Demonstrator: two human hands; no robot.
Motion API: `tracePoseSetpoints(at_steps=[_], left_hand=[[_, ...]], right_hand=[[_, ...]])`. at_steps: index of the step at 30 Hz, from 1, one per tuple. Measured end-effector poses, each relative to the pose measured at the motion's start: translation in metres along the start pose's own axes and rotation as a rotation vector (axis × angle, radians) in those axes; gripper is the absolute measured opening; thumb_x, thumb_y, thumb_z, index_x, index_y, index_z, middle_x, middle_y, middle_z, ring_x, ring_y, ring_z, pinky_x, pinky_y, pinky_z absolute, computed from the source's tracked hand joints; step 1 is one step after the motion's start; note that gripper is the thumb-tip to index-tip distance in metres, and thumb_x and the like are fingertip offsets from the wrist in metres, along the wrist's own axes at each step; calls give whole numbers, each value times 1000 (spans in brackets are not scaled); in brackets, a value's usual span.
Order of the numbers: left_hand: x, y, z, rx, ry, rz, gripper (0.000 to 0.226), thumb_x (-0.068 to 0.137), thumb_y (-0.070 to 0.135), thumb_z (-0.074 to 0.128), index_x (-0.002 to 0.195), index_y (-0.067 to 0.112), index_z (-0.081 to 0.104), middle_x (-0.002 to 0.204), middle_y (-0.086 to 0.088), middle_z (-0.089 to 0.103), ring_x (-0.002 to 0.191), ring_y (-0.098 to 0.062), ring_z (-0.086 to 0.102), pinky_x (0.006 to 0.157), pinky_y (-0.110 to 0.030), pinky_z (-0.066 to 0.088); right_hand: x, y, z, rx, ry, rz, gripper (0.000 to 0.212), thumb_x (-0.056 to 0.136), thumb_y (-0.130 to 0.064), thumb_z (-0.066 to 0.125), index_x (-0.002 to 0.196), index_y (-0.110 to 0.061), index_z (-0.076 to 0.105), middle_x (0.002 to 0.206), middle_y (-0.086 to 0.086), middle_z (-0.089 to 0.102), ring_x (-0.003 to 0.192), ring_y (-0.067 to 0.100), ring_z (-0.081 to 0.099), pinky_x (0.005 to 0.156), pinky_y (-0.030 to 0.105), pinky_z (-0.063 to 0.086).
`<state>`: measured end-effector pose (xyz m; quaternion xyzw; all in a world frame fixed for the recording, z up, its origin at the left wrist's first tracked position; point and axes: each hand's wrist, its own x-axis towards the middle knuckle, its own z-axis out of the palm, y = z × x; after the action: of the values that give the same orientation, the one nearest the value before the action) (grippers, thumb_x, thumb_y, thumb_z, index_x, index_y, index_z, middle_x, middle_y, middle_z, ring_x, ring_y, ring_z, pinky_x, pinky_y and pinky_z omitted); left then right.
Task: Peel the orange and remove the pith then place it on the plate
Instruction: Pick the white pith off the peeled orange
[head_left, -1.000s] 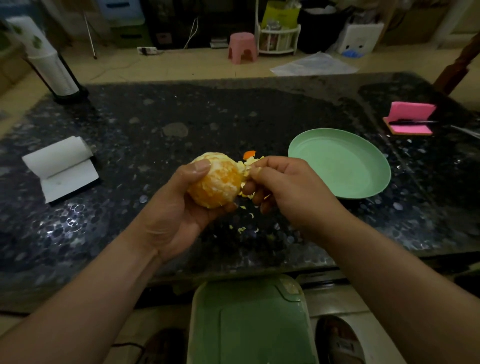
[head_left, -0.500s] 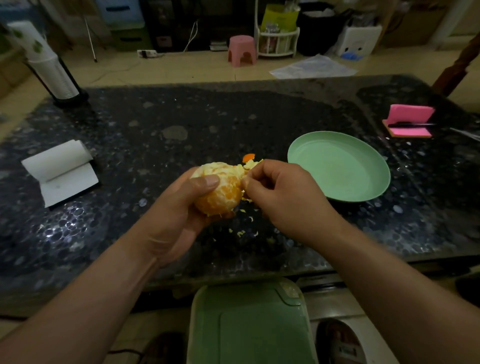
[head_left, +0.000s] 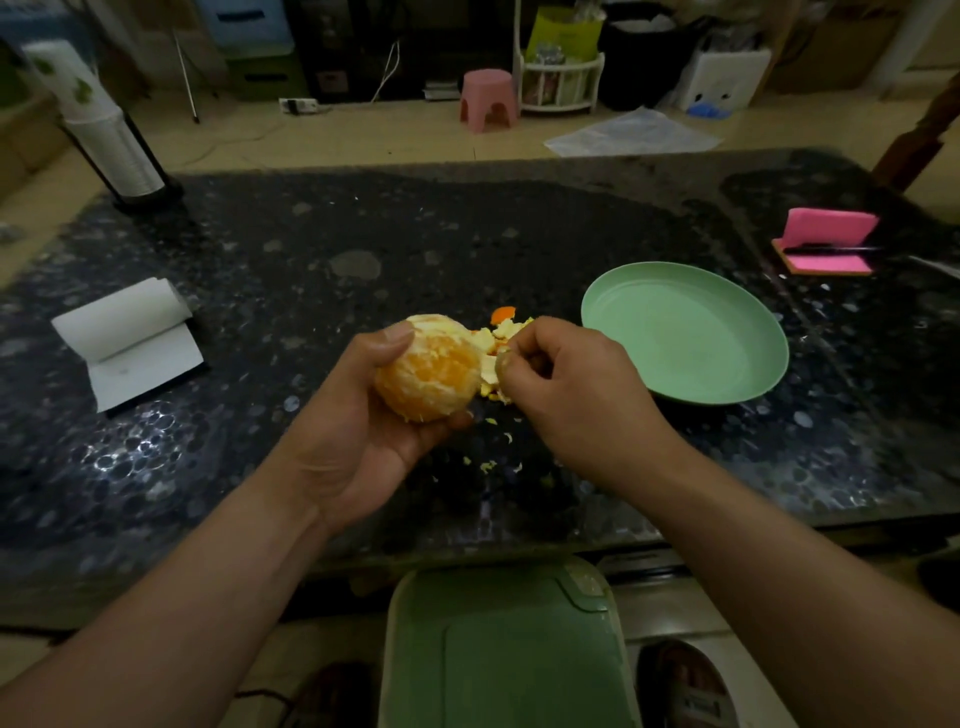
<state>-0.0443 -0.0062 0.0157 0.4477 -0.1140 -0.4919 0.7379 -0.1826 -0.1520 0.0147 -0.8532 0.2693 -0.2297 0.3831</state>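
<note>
Since half-second earlier, orange (head_left: 428, 374) rolled slightly in left hand (head_left: 358, 441), thumb moved toward top. Left hand cupped fruit above bench (head_left: 467, 234), plate (head_left: 685, 332) at 3 o'clock. Right hand (head_left: 566, 395) pinched what looked like pith strip (head_left: 488, 366); view blurred. Fruit soft, juicy, slippery: cradle broadly, never squeeze.

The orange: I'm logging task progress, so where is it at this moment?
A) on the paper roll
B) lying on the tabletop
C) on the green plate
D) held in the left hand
D: the left hand grips the orange, the right hand pinches peel at its side, and the green plate holds no fruit.
</note>
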Motion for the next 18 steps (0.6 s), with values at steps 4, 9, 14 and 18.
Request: tracePoseSetpoints(at_steps=[4, 9, 14, 18], left_hand=[[1, 2, -5, -38, 10, -11, 53, 89, 38, 65, 135, 11, 66, 127, -17, 71, 107, -33, 68, 69, -35, 62], [4, 3, -6, -51, 37, -19, 54, 90, 38, 64, 137, 12, 64, 127, -19, 71, 105, -36, 70, 68, -35, 62], [8, 0, -7, -30, 107, -25, 58, 93, 36, 67, 145, 10, 60, 142, -22, 66, 117, -38, 66, 72, -38, 62], [8, 2, -3, -21, 129, -21, 50, 93, 35, 66, 137, 12, 62, 131, -18, 71, 111, -34, 68, 71, -38, 63]], right_hand=[[4, 5, 2, -83, -99, 30, 18, 106, -22, 58, 97, -20, 72, 80, -5, 72, 60, 4, 59, 52, 20, 41], [10, 11, 10, -392, -130, 61, 25, 101, -42, 67, 83, -25, 63, 80, -7, 64, 78, 16, 60, 63, 36, 46], [13, 6, 16, -559, -219, 79, 10, 97, -32, 63, 103, -25, 68, 102, -4, 66, 97, 24, 62, 68, 35, 39], [11, 2, 14, -516, -157, 66, 28, 95, -34, 62, 74, -15, 63, 74, 1, 63, 77, 25, 61, 56, 34, 40]])
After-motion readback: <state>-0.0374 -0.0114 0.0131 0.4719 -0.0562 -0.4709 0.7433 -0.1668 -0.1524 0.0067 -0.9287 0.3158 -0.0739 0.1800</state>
